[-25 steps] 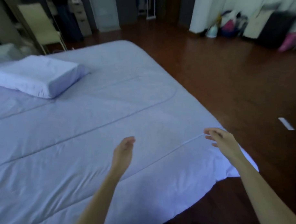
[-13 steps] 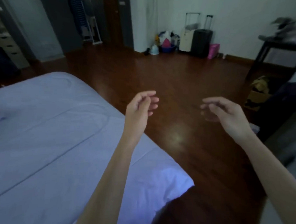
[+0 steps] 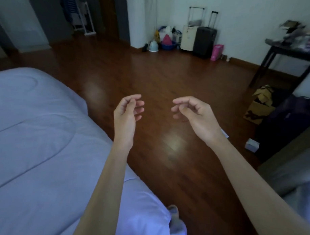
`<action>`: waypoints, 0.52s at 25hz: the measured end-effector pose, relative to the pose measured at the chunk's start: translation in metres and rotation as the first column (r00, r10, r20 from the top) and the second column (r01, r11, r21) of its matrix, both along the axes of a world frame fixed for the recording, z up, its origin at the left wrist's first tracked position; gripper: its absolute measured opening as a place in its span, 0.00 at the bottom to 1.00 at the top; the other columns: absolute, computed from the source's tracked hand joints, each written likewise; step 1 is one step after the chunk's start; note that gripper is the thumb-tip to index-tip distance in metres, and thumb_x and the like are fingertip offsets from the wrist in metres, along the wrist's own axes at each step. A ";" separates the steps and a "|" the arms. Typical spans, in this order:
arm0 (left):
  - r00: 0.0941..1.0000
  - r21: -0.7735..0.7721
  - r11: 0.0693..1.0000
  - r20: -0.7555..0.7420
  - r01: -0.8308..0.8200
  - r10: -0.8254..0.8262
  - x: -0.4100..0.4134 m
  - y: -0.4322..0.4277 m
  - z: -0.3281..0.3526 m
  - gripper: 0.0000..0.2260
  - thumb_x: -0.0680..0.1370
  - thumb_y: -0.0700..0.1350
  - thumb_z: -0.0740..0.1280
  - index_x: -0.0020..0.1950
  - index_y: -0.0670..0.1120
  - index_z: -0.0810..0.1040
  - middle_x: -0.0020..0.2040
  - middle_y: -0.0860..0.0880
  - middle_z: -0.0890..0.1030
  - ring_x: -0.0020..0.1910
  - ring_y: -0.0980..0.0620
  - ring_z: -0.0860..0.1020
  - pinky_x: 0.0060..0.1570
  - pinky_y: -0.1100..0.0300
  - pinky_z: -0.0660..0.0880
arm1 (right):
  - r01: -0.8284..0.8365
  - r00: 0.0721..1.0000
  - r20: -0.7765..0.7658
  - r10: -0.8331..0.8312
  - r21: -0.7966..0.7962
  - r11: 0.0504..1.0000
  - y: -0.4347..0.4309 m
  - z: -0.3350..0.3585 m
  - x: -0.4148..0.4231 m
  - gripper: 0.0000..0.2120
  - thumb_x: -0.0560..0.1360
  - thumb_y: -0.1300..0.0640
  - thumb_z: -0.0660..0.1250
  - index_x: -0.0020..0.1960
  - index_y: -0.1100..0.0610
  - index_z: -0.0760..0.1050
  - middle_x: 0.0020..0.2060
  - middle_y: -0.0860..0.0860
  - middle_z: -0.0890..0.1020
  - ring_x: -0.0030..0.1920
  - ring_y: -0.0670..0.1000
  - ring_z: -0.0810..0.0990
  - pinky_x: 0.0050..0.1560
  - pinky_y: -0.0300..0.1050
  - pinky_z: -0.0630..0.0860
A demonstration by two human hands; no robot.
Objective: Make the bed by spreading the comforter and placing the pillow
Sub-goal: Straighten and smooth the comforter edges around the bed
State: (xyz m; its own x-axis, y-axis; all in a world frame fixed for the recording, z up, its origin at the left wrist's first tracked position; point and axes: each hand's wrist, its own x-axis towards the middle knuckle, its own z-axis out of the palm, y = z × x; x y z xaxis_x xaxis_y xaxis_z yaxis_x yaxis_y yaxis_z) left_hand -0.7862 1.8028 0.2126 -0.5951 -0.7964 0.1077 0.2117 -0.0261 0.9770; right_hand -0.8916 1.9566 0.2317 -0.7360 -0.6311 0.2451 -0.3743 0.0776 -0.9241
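The pale lilac comforter (image 3: 37, 139) lies spread flat over the bed at the left, its corner hanging near the bottom middle. My left hand (image 3: 127, 114) is raised above the wooden floor just right of the bed's edge, its fingers loosely curled and holding nothing. My right hand (image 3: 192, 114) hovers level with it, a little apart, also loosely curled and holding nothing. Neither hand touches the comforter. The pillow is out of view.
Bare wooden floor (image 3: 167, 78) stretches ahead. Two suitcases (image 3: 205, 41) and small clutter (image 3: 166, 40) stand against the far wall. A dark table (image 3: 289, 51) and a cardboard box (image 3: 259, 105) are at the right. A foot in a slipper (image 3: 174, 217) shows beside the comforter's corner.
The view has swung right, away from the bed and pillow toward the floor. Both hands lifted off the comforter and now hover closer together in the air.
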 end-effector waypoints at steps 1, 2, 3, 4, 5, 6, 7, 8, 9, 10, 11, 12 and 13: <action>0.998 0.042 0.998 -0.017 -0.054 0.055 -0.016 -0.011 -0.007 0.11 0.81 0.45 0.59 0.46 0.54 0.80 0.40 0.56 0.81 0.42 0.56 0.79 0.44 0.61 0.74 | -0.031 0.999 -0.011 0.031 0.011 0.999 -0.013 -0.001 -0.019 0.10 0.78 0.60 0.62 0.53 0.50 0.80 0.45 0.47 0.85 0.43 0.48 0.85 0.44 0.43 0.80; 0.994 0.078 0.991 -0.030 -0.106 0.108 -0.032 -0.024 -0.013 0.11 0.81 0.45 0.59 0.47 0.54 0.80 0.40 0.56 0.81 0.42 0.56 0.79 0.44 0.61 0.74 | -0.061 0.998 -0.020 0.061 0.019 0.998 -0.029 -0.001 -0.039 0.10 0.78 0.60 0.62 0.53 0.49 0.80 0.45 0.47 0.84 0.43 0.47 0.85 0.44 0.43 0.80; 0.987 0.102 0.983 -0.042 -0.151 0.156 -0.049 -0.037 -0.018 0.11 0.81 0.46 0.59 0.47 0.54 0.80 0.40 0.56 0.81 0.42 0.57 0.79 0.44 0.62 0.74 | -0.095 0.995 -0.033 0.095 0.024 0.995 -0.048 0.001 -0.058 0.10 0.78 0.59 0.62 0.53 0.49 0.79 0.47 0.46 0.84 0.44 0.47 0.84 0.44 0.44 0.81; 0.977 0.126 0.972 -0.045 -0.200 0.207 -0.067 -0.053 -0.022 0.11 0.81 0.46 0.58 0.47 0.53 0.80 0.40 0.56 0.81 0.42 0.57 0.78 0.44 0.62 0.73 | -0.142 0.988 -0.050 0.144 0.034 0.989 -0.071 0.004 -0.080 0.10 0.78 0.60 0.62 0.54 0.49 0.79 0.48 0.46 0.84 0.44 0.47 0.84 0.45 0.45 0.81; 0.967 0.155 0.956 -0.026 -0.247 0.254 -0.083 -0.066 -0.025 0.11 0.81 0.46 0.58 0.47 0.53 0.80 0.40 0.56 0.81 0.41 0.57 0.78 0.44 0.62 0.73 | -0.186 0.980 -0.060 0.188 0.045 0.982 -0.093 0.006 -0.098 0.10 0.78 0.60 0.62 0.54 0.49 0.79 0.48 0.46 0.83 0.44 0.47 0.84 0.45 0.45 0.81; 0.956 0.175 0.941 -0.004 -0.290 0.295 -0.096 -0.077 -0.026 0.11 0.81 0.46 0.58 0.48 0.53 0.79 0.40 0.56 0.81 0.41 0.57 0.78 0.44 0.62 0.73 | -0.230 0.971 -0.058 0.233 0.054 0.972 -0.112 0.009 -0.113 0.11 0.78 0.60 0.62 0.54 0.50 0.79 0.49 0.46 0.83 0.44 0.47 0.84 0.45 0.46 0.81; 0.943 0.180 0.927 0.006 -0.328 0.332 -0.109 -0.088 -0.025 0.10 0.81 0.45 0.58 0.48 0.53 0.79 0.40 0.56 0.80 0.41 0.57 0.78 0.44 0.62 0.72 | -0.277 0.958 -0.055 0.280 0.055 0.959 -0.131 0.011 -0.128 0.11 0.78 0.60 0.62 0.54 0.49 0.79 0.48 0.46 0.83 0.44 0.47 0.84 0.45 0.46 0.81; 0.933 0.169 0.919 0.010 -0.356 0.359 -0.120 -0.098 -0.022 0.10 0.81 0.45 0.58 0.47 0.53 0.79 0.40 0.56 0.80 0.40 0.57 0.78 0.43 0.62 0.72 | -0.322 0.945 -0.053 0.324 0.048 0.946 -0.146 0.014 -0.141 0.11 0.78 0.60 0.62 0.54 0.49 0.79 0.48 0.46 0.83 0.44 0.47 0.84 0.44 0.46 0.80; 0.922 0.153 0.910 0.014 -0.384 0.387 -0.131 -0.106 -0.020 0.10 0.80 0.44 0.58 0.47 0.52 0.79 0.39 0.55 0.80 0.39 0.58 0.78 0.43 0.62 0.72 | -0.367 0.928 -0.051 0.369 0.049 0.929 -0.161 0.016 -0.154 0.11 0.78 0.60 0.62 0.53 0.48 0.79 0.48 0.45 0.83 0.44 0.47 0.84 0.44 0.46 0.80; 0.913 0.139 0.903 0.024 -0.407 0.408 -0.137 -0.113 -0.016 0.10 0.80 0.43 0.58 0.46 0.52 0.79 0.39 0.55 0.80 0.38 0.58 0.77 0.42 0.62 0.72 | -0.399 0.915 -0.050 0.401 0.051 0.916 -0.175 0.016 -0.165 0.12 0.77 0.60 0.62 0.53 0.47 0.79 0.47 0.45 0.83 0.44 0.46 0.84 0.44 0.46 0.81; 0.905 0.114 0.898 0.039 -0.426 0.424 -0.140 -0.120 -0.012 0.10 0.81 0.43 0.58 0.46 0.52 0.78 0.38 0.55 0.79 0.37 0.59 0.77 0.41 0.63 0.71 | -0.422 0.904 -0.046 0.424 0.043 0.905 -0.188 0.016 -0.173 0.12 0.77 0.60 0.62 0.53 0.47 0.79 0.47 0.45 0.84 0.44 0.46 0.84 0.44 0.46 0.81; 0.896 0.086 0.892 0.055 -0.444 0.441 -0.141 -0.127 -0.007 0.11 0.81 0.42 0.58 0.46 0.52 0.78 0.38 0.55 0.79 0.36 0.60 0.77 0.40 0.63 0.71 | -0.450 0.892 -0.031 0.451 0.030 0.893 -0.202 0.015 -0.180 0.12 0.77 0.60 0.62 0.53 0.47 0.79 0.47 0.45 0.84 0.44 0.46 0.84 0.44 0.47 0.80; 0.884 0.066 0.882 0.068 -0.466 0.462 -0.141 -0.134 -0.005 0.11 0.81 0.42 0.58 0.46 0.52 0.78 0.38 0.55 0.79 0.34 0.60 0.77 0.39 0.64 0.71 | -0.483 0.876 -0.016 0.483 0.020 0.876 -0.216 0.014 -0.184 0.12 0.77 0.61 0.62 0.52 0.46 0.79 0.46 0.45 0.84 0.43 0.46 0.84 0.44 0.48 0.80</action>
State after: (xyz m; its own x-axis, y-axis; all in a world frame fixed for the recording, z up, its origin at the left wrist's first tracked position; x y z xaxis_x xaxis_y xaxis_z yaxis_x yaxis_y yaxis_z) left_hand -0.9272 1.6692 0.2077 -0.1585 -0.9873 0.0141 0.1712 -0.0135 0.9851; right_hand -1.0760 1.7410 0.2458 -0.3341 -0.9105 0.2437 -0.3868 -0.1033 -0.9164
